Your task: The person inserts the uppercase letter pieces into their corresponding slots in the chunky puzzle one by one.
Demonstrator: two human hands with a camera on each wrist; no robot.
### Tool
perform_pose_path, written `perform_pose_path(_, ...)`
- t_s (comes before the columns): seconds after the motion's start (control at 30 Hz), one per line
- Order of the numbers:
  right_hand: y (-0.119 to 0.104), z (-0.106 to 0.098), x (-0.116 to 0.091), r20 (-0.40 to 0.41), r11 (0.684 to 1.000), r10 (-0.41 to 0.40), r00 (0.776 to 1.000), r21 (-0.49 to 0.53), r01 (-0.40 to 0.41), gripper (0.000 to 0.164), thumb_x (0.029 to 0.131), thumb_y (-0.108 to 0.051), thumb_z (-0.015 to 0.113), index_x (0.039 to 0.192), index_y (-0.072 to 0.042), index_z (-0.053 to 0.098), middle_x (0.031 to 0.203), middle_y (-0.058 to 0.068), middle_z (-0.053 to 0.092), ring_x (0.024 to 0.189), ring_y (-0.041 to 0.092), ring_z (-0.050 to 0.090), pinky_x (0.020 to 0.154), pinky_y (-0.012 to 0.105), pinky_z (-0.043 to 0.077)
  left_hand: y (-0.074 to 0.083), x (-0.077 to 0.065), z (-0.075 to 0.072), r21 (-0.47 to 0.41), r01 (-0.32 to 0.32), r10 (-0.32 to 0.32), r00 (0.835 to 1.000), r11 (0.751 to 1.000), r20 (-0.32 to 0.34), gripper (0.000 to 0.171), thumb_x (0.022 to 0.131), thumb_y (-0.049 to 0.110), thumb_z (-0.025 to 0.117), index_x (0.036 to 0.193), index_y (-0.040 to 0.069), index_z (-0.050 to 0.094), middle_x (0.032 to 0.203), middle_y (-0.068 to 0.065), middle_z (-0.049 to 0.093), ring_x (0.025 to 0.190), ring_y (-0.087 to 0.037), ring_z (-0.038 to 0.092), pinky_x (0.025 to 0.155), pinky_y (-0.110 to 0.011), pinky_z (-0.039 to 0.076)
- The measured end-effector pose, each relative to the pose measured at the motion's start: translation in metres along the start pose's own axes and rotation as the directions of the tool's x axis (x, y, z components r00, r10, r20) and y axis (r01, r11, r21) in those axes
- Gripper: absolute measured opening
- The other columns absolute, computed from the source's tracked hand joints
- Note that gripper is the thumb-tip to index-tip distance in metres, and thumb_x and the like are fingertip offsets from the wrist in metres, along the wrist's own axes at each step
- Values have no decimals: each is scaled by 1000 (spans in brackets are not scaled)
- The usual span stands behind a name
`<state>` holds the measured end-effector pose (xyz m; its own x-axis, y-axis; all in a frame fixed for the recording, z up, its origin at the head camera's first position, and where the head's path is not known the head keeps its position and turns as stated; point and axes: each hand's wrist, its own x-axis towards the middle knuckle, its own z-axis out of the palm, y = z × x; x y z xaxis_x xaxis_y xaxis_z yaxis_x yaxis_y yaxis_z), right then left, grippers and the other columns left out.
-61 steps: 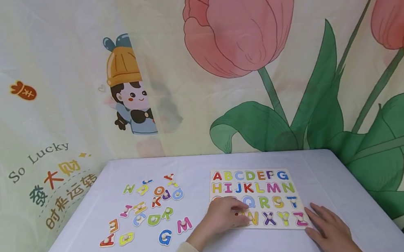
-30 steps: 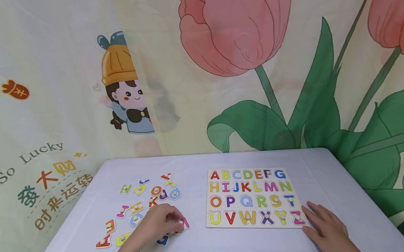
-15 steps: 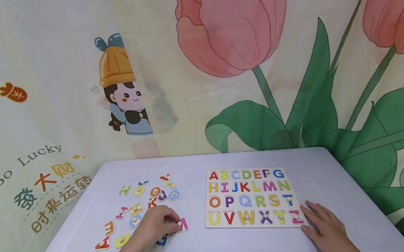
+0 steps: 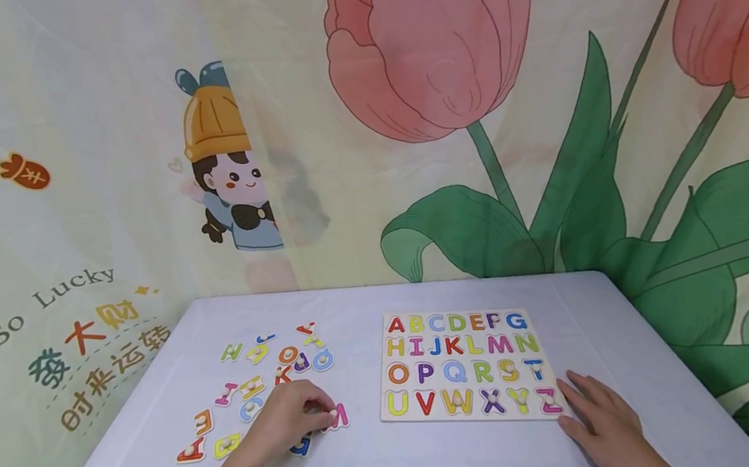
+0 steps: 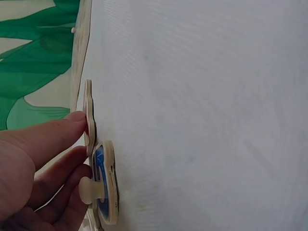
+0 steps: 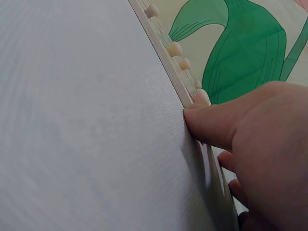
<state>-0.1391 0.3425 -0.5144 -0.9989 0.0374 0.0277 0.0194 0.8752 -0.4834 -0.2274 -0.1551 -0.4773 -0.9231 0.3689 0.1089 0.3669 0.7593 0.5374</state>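
In the head view my left hand (image 4: 291,419) pinches the pink letter M puzzle piece (image 4: 340,417) by its knob, over the left part of the table. The left wrist view shows the thumb against this thin piece (image 5: 88,115), seen edge-on. Partly under the hand lies a blue G piece (image 4: 300,447); its pale knob (image 5: 89,190) stands near the curled fingers. My right hand (image 4: 605,422) rests at the lower right corner of the alphabet board (image 4: 412,411), beside the pink Z piece (image 4: 548,400). Up close, its thumb (image 6: 209,122) touches the board's edge.
Several loose letter pieces are scattered at the left, among them a red A (image 4: 190,451), a light blue Q (image 4: 322,359) and a green N (image 4: 231,352). Knobbed pieces such as the X (image 4: 493,402) sit in the board. A printed curtain (image 4: 306,104) hangs behind the table.
My left hand has left the board's lower left, where W sits, and moved left to the M piece, staying there over the last second. The right hand keeps its place.
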Motion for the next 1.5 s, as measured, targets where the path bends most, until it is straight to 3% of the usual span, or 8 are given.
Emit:
perform_pose_path(0.3, 0, 1, 0, -4, 1000, -7, 1000, 1, 7, 69, 104, -33, 67, 159, 0, 43, 168, 25, 29, 150, 57, 17, 107, 86, 17, 7, 11, -1, 20, -32, 32, 999, 999, -14, 13, 89, 23, 87, 87, 33, 79, 81, 21, 62, 80, -6, 55, 72, -24, 48)
perform_pose_path(0.53, 1, 1, 0, 4, 1000, 5, 1000, 5, -5, 69, 104, -35, 66, 160, -1, 42, 169, 25, 28, 150, 57, 16, 107, 86, 16, 33, 33, 4, 35, -97, 97, 995, 995, -4, 9, 90, 22, 86, 90, 28, 80, 81, 20, 62, 79, -6, 55, 72, -25, 48)
perform_pose_path(0.73, 1, 2, 1, 21, 1000, 17, 1000, -2, -17, 70, 105, -35, 66, 161, -2, 41, 169, 25, 27, 150, 57, 16, 108, 87, 15, 53, 58, 19, -25, -126, 126, 992, 992, 28, 6, 91, 22, 85, 92, 25, 80, 83, 18, 64, 81, -6, 58, 76, -26, 51)
perform_pose_path(1.07, 2, 2, 1, 6, 1000, -2, 1000, -23, 3, 69, 104, -34, 65, 159, 0, 43, 167, 26, 30, 148, 57, 20, 106, 87, 19, 89, 97, 46, -109, -67, 76, 994, 992, 81, 9, 94, 26, 83, 89, 28, 76, 87, 16, 66, 87, -8, 61, 77, -26, 52)
perform_pose_path(1.3, 4, 2, 2, 16, 999, 7, 1000, -53, -6, 69, 104, -36, 65, 160, -2, 42, 168, 25, 30, 148, 57, 21, 109, 86, 20, 113, 115, 63, -148, -39, 53, 994, 988, 94, 8, 95, 29, 83, 91, 29, 76, 90, 14, 66, 89, -9, 59, 72, -24, 52)
perform_pose_path(1.5, 6, 3, 5, 40, 999, 32, 999, -43, -30, 71, 105, -39, 64, 161, -4, 41, 169, 24, 27, 150, 57, 17, 110, 86, 17, 127, 129, 80, -152, -102, 117, 988, 983, 97, 6, 96, 26, 82, 93, 24, 77, 88, 14, 65, 84, -8, 58, 68, -24, 51)
